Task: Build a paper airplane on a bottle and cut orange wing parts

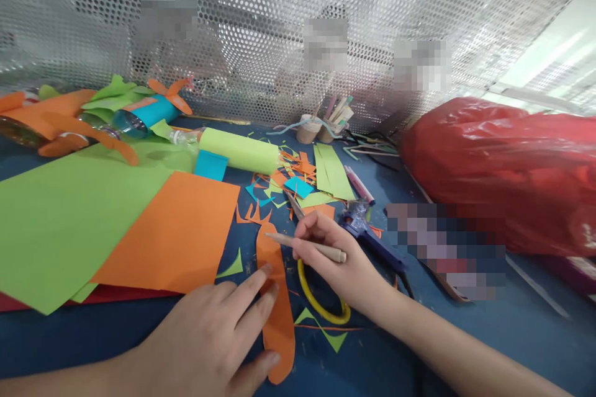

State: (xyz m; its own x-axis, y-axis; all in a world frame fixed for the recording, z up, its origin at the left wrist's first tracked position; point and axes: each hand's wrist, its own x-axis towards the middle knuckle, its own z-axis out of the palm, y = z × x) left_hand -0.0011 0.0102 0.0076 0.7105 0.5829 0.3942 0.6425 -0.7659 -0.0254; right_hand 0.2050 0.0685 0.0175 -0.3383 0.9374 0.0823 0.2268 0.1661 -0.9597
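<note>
My left hand (218,329) lies with fingers stretched out on a long orange paper strip with rounded ends (279,322), pressing it to the table. Between the thumb and fingers of my right hand (333,254) is a slim beige pen (326,250), its tip over the strip's far end. Under that hand lies a pair of scissors with a yellow handle (325,313); a grey blade shows beyond the fingers, and the rest is hidden. A dark blue glue gun (375,242) rests just right of my right hand. Green offcuts (328,335) lie close by.
Large green (84,205) and orange (177,236) sheets spread at left. Paper-wrapped bottles (239,150) stand behind them, with scraps (298,167) at centre. Cups of pens (308,128) sit by the perforated metal screen (261,31). A red plastic bag (503,167) bulges at right.
</note>
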